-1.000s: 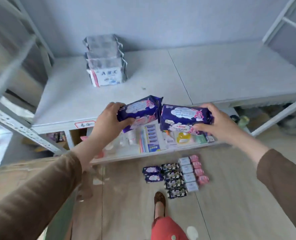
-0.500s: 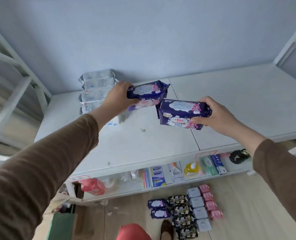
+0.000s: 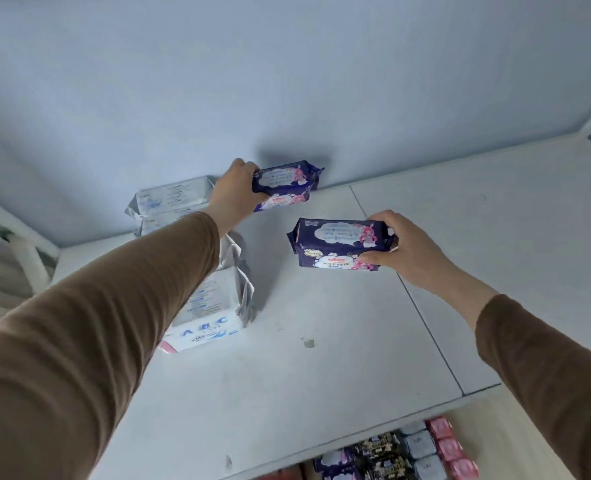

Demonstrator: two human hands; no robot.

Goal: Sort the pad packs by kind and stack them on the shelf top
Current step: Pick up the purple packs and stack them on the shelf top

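Left hand (image 3: 236,188), arm outstretched in a brown sleeve (image 3: 90,327), grips one end of a dark purple pad pack (image 3: 285,183) held near the back wall (image 3: 287,81), above the white shelf top (image 3: 321,368). Right hand (image 3: 403,245) grips the end of a second purple pad pack (image 3: 337,244), held over the shelf top nearer the viewer, apart from the first. Left of both, a stack of white pad packs (image 3: 206,306) marked "ABC" stands on the shelf top, partly hidden by the left arm. Below the front edge, rows of purple, black, pale blue and pink packs (image 3: 401,452) lie on the floor.
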